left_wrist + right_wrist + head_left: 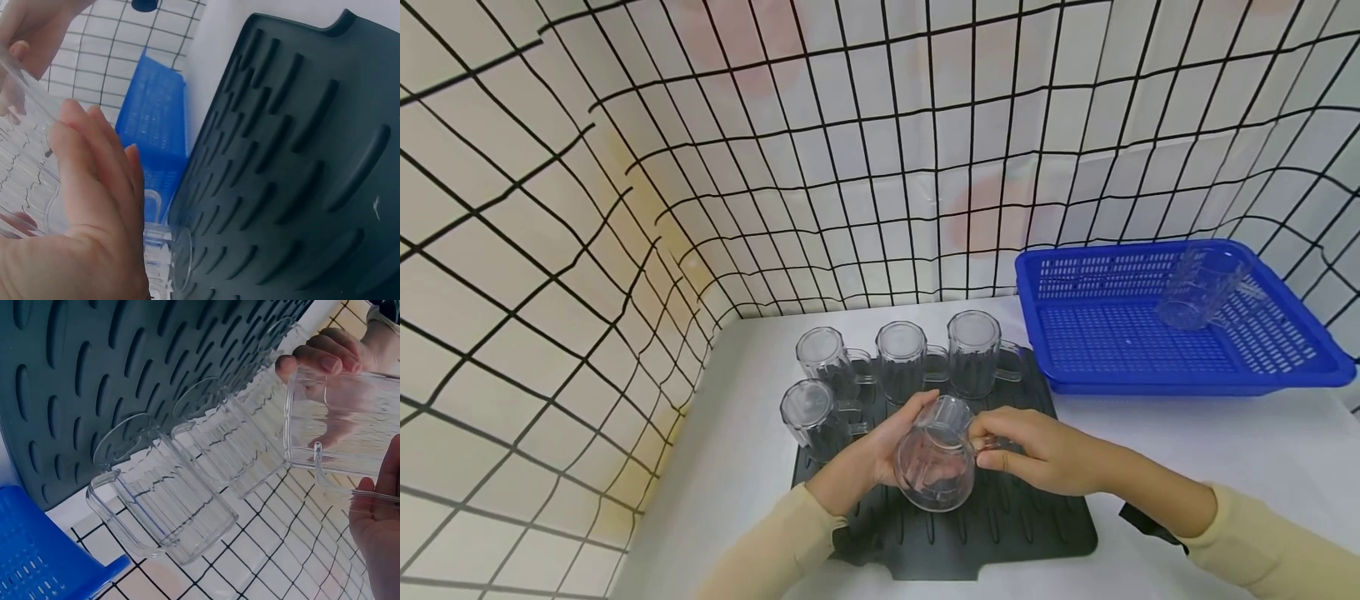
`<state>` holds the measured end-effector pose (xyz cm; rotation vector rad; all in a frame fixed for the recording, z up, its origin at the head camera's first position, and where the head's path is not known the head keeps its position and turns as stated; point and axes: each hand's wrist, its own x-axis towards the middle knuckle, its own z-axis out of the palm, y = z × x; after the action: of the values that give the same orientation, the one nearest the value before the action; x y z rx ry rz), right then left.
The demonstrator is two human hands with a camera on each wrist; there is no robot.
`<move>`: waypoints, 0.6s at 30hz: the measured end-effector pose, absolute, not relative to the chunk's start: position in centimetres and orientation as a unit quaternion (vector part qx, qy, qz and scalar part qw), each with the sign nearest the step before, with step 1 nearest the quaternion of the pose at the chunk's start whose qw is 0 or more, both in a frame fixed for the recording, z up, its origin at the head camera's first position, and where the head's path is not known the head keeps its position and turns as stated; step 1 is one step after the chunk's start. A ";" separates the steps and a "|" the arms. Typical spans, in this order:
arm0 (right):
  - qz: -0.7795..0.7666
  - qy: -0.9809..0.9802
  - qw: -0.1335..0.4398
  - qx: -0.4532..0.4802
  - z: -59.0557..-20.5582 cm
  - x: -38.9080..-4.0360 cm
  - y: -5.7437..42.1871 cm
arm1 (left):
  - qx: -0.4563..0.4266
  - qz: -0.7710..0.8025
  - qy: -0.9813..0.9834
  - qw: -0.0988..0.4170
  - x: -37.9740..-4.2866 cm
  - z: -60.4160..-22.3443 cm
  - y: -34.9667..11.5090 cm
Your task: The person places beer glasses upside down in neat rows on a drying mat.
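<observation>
A clear glass mug [936,467] is held tilted above the dark drying mat [925,562], its wide round end toward the head camera. My left hand [883,446] grips the mug's body from the left side, the fingers wrapped along the glass [19,169]. On the other side my right hand [1037,450] holds the mug by its handle, partly hidden by the fingers. Several more glass mugs stand upside down on the mat behind the hands, among them a front-left mug [808,408] and a back-right mug [973,354].
At the right back stands a blue plastic basket [1045,367] with one clear glass mug [1198,287] lying tilted inside. A black wire grid [880,158] rises behind and to the left of the white table [700,500].
</observation>
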<state>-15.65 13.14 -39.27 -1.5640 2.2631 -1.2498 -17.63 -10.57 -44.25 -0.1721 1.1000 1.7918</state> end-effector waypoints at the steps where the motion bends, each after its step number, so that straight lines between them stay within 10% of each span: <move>1: -0.413 0.746 0.063 -0.518 -39.2 -15.6 13.2 | -0.068 0.739 0.454 0.493 -17.6 -44.3 -10.6; 18: -0.544 0.696 -0.064 -0.464 -36.8 -17.6 15.3 | 0.043 0.708 0.590 0.386 -18.0 -41.5 -12.4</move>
<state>-17.56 15.30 -36.85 -1.5199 2.2798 -1.7824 -17.97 -12.42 -41.55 0.1101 1.5036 1.8026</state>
